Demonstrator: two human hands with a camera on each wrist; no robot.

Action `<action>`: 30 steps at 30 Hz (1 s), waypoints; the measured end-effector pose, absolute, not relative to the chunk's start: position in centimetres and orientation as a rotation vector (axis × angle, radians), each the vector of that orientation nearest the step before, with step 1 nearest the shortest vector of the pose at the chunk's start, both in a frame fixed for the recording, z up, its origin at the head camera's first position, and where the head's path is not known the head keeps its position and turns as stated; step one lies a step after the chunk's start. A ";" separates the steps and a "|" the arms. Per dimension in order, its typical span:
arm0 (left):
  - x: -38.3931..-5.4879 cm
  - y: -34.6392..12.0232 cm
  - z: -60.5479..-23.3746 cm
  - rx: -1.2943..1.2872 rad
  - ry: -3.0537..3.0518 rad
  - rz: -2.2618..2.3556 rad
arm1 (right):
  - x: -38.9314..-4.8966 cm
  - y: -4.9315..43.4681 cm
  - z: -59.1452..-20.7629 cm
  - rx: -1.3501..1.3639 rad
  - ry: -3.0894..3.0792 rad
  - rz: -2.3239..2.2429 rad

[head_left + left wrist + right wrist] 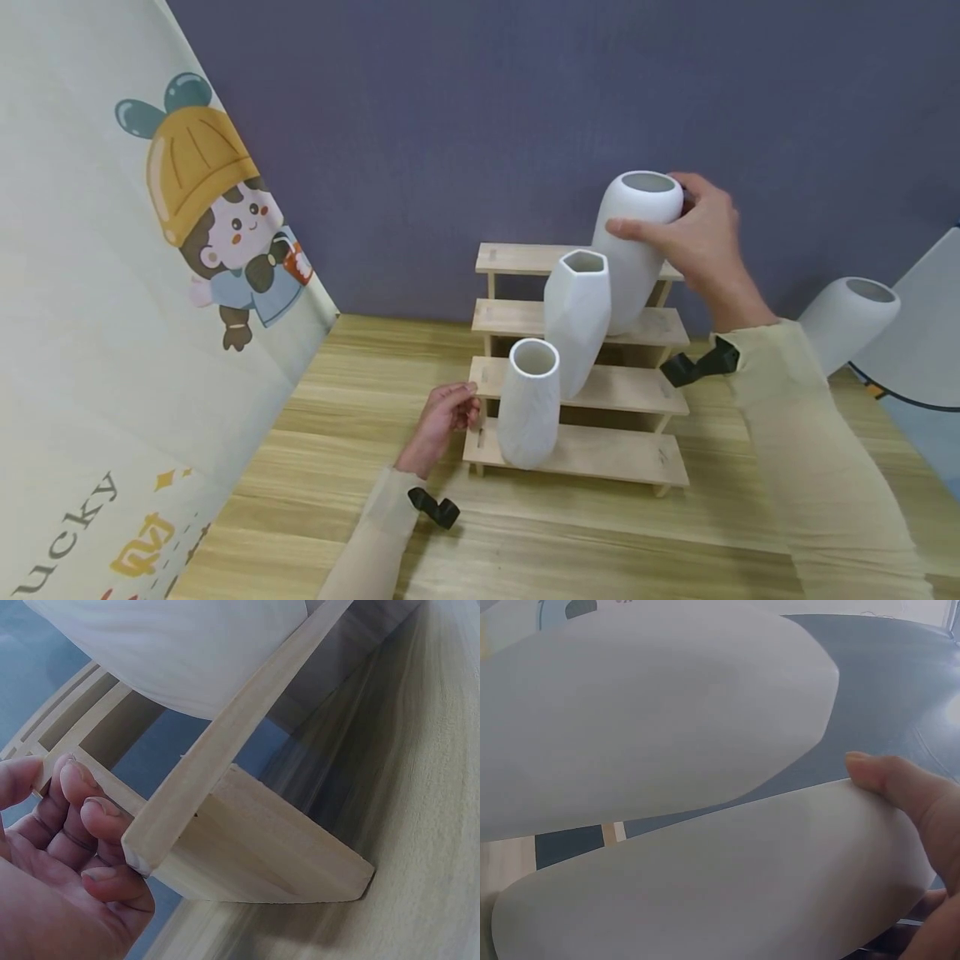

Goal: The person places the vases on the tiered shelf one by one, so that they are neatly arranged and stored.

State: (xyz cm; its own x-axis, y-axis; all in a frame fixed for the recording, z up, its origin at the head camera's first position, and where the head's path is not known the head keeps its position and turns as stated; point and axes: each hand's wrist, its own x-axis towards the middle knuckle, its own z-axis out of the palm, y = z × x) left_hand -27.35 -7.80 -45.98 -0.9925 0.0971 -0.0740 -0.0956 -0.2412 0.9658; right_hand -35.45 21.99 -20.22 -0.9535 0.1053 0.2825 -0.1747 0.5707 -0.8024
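Observation:
My right hand [708, 242] grips a tall white rounded vase [626, 275] near its mouth, thumb across the front and fingers behind. The vase's base is at the third board of a wooden stepped stand [630, 458]. On the second board is a faceted white vase [576, 321], and a shorter white vase [528, 412] sits at the left of the lowest board. My left hand [444, 417] pinches the left end of the second board, with the thumb above and the fingers curled below. In the right wrist view, the gripped vase [727, 877] lies close alongside the faceted one [652, 712].
Another white vase [843, 321] stands to the right, partly behind my right sleeve [817, 450]. A dark blue-grey panel [450, 125] rises behind the stand. At the left hangs a pale sheet [75, 275] with a cartoon figure. Under the stand is a wood-grain tabletop [330, 425].

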 end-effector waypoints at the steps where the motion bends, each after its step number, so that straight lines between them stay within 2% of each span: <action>1: -27.3 -7.9 -46.0 0.003 1.852 2.382 | -35.4 21.9 -20.3 0.054 -2.510 1.327; 15: -26.4 -8.7 -46.1 0.017 1.853 2.363 | -34.1 20.7 -21.1 0.036 -2.520 1.312; 30: -27.6 -7.6 -46.2 -0.034 1.860 2.400 | -36.4 20.9 -21.2 0.168 -2.510 1.317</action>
State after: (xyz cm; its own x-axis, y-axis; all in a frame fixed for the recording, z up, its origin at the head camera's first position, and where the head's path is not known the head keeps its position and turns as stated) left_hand -27.61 -7.62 -46.15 -0.9943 0.0690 -0.0818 -0.0964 -0.2460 0.9645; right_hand -36.37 20.90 -21.16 -0.9478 0.0355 0.3170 -0.2406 0.5727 -0.7836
